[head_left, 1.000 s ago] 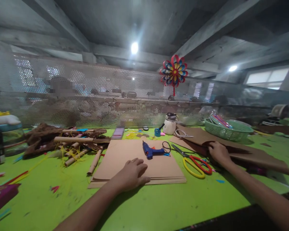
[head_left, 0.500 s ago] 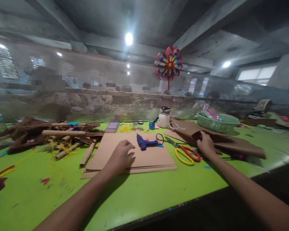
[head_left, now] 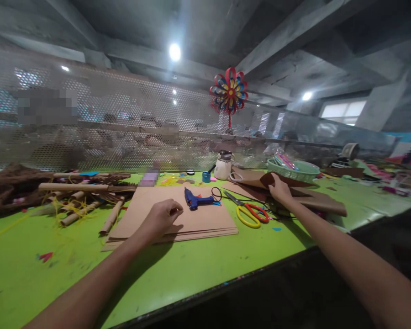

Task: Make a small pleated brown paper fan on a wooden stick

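My right hand [head_left: 280,189] pinches the raised edge of a dark brown paper sheet [head_left: 267,178], which lies bent over more brown paper at the right. My left hand [head_left: 164,215] hovers over or rests on a stack of tan cardboard sheets [head_left: 202,225]; contact is unclear. Its fingers curl in to the thumb with nothing visible between them. On the stack, just right of that hand, lies a blue glue gun [head_left: 198,199]. Scissors with one yellow and one red handle [head_left: 248,215] lie between the stack and the brown paper.
Cardboard rolls [head_left: 75,187] and tangled yellow string lie at the left. Behind stand a white jug [head_left: 223,167], a small blue pot [head_left: 206,176] and a green basket [head_left: 303,171]. A perforated screen [head_left: 133,141] runs along the back, with a red pinwheel flower [head_left: 230,92] before it.
The view has turned right, so things sit further left. My left fingers have curled from spread to pinched. My right hand still grips the brown paper, whose edge has shifted and lifted slightly.
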A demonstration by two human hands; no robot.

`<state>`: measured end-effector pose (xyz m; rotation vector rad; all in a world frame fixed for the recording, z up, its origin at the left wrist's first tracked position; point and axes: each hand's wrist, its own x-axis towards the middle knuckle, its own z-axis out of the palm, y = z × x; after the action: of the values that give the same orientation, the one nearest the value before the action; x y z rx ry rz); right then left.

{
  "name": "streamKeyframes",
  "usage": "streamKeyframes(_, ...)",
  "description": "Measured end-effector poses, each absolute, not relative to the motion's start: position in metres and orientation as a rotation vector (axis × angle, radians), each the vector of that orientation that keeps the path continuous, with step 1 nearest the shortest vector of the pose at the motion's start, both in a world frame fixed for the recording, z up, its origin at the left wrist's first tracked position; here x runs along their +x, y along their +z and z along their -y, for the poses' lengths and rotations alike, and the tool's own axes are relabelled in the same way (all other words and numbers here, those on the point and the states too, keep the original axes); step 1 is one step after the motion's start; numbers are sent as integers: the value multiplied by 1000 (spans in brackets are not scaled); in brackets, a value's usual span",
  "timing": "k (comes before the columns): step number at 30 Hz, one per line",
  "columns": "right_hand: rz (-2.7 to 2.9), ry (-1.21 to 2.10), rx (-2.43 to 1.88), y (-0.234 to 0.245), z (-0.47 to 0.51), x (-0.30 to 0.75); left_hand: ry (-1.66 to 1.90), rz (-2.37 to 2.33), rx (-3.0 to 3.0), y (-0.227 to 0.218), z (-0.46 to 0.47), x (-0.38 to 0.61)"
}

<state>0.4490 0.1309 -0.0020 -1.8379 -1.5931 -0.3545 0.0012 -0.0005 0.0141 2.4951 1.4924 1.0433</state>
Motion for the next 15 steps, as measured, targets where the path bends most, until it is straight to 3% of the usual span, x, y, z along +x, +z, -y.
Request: streamKeyframes(15,1560,-69,-1503,-9,-124,472,792,-1484,2594,13,1,6)
